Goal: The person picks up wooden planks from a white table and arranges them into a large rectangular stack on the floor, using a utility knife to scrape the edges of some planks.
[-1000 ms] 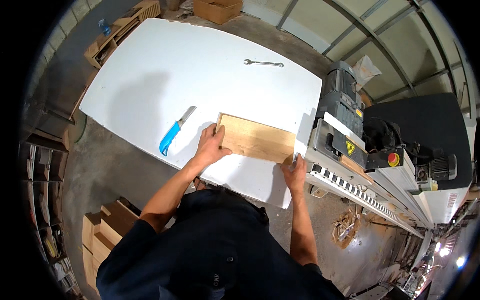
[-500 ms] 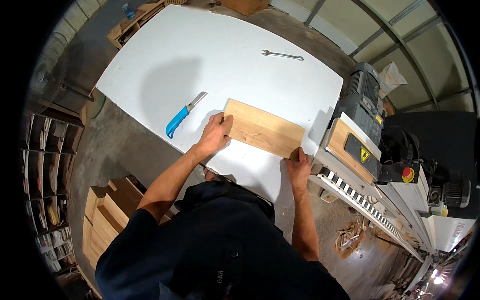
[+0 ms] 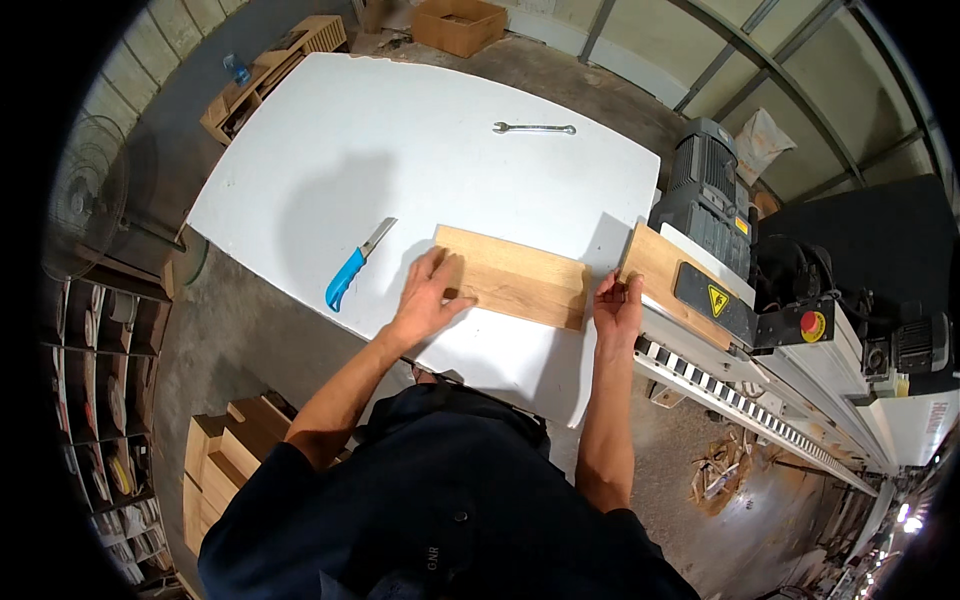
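A flat wooden board (image 3: 515,278) with light oak grain lies on the white tabletop in front of me. My left hand (image 3: 430,297) rests on its left end, fingers spread and thumb by the near edge. Past the board's right end, my right hand (image 3: 618,308) has curled fingers at the near corner of a second wooden board (image 3: 652,262), which sticks out of the machine (image 3: 790,335). The grip's underside is hidden. Left of the first board lies a knife (image 3: 350,275) with a blue handle and its blade bare.
A combination wrench (image 3: 534,128) lies on the far part of the white table (image 3: 420,120). The machine, with a grey motor (image 3: 705,170) and red stop button (image 3: 813,323), borders the table's right side. Wooden pieces (image 3: 225,460) stand on the floor at left, near a shelf rack (image 3: 110,390).
My right hand has left the first board's right end and moved to the second board. That second board reaches farther out of the machine over the table. My left fingers have spread.
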Demonstrator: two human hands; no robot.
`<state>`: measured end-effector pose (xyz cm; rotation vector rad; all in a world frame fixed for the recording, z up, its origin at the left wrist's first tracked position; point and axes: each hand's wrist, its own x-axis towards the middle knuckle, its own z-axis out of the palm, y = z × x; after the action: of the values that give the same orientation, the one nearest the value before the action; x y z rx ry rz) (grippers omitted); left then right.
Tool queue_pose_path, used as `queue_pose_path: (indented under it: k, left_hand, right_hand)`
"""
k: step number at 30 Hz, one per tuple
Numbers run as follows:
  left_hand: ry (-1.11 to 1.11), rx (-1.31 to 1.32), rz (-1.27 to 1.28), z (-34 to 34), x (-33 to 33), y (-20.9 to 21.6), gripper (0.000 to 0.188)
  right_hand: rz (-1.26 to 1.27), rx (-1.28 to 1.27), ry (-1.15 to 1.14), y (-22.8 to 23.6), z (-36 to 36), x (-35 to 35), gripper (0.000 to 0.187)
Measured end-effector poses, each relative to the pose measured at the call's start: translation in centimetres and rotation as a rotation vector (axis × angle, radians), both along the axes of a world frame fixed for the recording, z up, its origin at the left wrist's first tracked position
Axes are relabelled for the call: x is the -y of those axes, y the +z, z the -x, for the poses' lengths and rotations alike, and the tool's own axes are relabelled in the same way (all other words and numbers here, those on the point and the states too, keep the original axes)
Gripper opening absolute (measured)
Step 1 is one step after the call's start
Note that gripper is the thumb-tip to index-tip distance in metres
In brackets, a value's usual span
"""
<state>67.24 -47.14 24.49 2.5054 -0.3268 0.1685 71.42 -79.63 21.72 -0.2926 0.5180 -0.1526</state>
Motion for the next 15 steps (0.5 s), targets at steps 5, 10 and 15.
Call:
queue_pose_path:
  k: [5, 10, 15]
  left_hand:
    - [-0.142, -0.407, 0.591, -0.6, 5.0, 1.7, 0.063]
    - [-0.051, -0.602, 1.029, -0.6, 7.3, 1.1, 0.060]
    - [0.039, -0.627, 1.225, -1.0, 4.1, 0.1, 0.061]
  right_hand:
    - [0.182, -0.041, 0.197, -0.5, 2.3, -2.4, 0.022]
    - [0.362, -0.170, 0.478, 2.7, 8.1, -12.0, 0.018]
    - [0.500, -0.172, 0.174, 1.3, 7.1, -8.1, 0.012]
